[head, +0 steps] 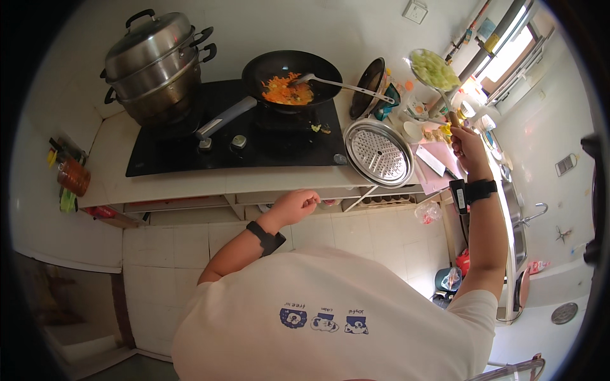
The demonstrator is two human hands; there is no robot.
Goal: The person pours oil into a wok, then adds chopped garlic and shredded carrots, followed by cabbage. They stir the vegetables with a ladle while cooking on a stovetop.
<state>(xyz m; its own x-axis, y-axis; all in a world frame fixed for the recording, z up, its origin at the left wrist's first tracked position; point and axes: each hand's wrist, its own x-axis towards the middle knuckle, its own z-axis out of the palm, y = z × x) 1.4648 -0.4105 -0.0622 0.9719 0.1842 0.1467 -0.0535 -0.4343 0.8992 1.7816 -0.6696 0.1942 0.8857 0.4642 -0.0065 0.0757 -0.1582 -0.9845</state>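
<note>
My right hand grips the wooden handle of a strainer ladle, raised over the counter's right part. Pale green vegetable pieces fill its bowl. My left hand hangs in front of the counter edge with its fingers curled; nothing shows in it. On the black cooktop stands a black wok, its grey handle pointing toward the lower left. Shredded orange vegetable, likely carrot, with yellowish bits lies in the wok. A slotted metal spatula rests in it, its handle over the rim.
A stacked steel steamer pot stands at left. Right of the cooktop are a perforated steel steamer tray, a leaning dark pan and a cleaver on a pink cutting board. Bowls crowd behind; a faucet is farther right.
</note>
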